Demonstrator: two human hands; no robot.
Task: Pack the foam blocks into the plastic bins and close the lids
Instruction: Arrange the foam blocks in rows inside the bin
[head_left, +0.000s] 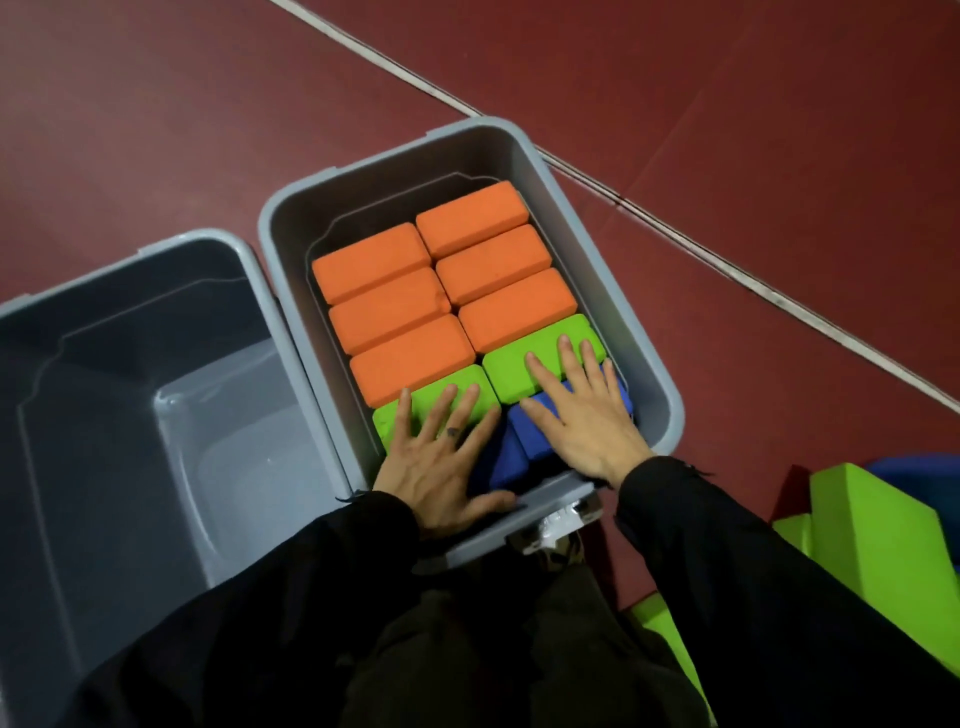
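A dark red floor (727, 130) carries everything here, crossed by a pale line (675, 236) that runs diagonally from the top toward the right edge. Two grey plastic bins stand directly on it, side by side and touching or nearly so: the left bin (31, 332), open, and the right bin (587, 228), also open and filled with foam blocks. At the lower right, loose green foam blocks (878, 535) lie on the floor in a small heap, with part of a blue block (914, 465) showing just behind them.
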